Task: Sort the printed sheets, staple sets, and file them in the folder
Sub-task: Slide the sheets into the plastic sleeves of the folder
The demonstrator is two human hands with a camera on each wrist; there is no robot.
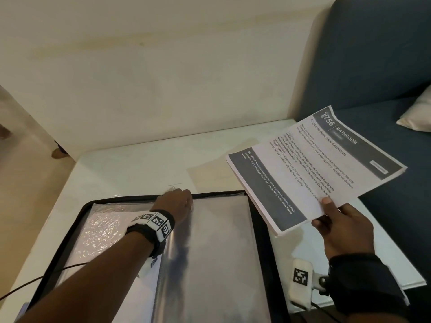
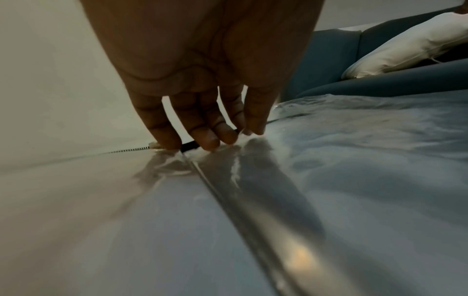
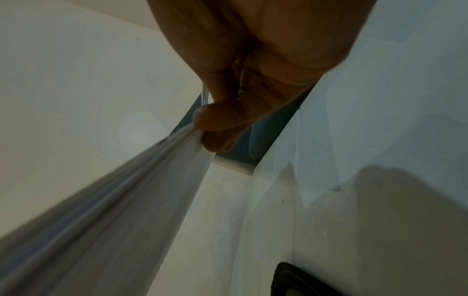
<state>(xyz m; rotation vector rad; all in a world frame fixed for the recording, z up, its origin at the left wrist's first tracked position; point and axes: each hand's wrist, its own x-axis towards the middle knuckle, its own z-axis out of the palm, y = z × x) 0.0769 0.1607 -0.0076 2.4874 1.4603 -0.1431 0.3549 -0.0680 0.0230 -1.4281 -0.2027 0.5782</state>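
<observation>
A black zip folder lies open on the white table, its clear plastic sleeves facing up. My left hand reaches to the folder's far edge. In the left wrist view its straight fingertips touch the top edge of a sleeve beside the zipper. Above the table's right side, my right hand pinches the near corner of a thick stack of printed sheets headed "BATHROOM". The right wrist view shows thumb and fingers clamped on the stack's edge.
A blue sofa with a pale cushion stands right behind the table. A cream wall rises at the back. White sheets lie under my right forearm. A thin black cable runs off at lower left.
</observation>
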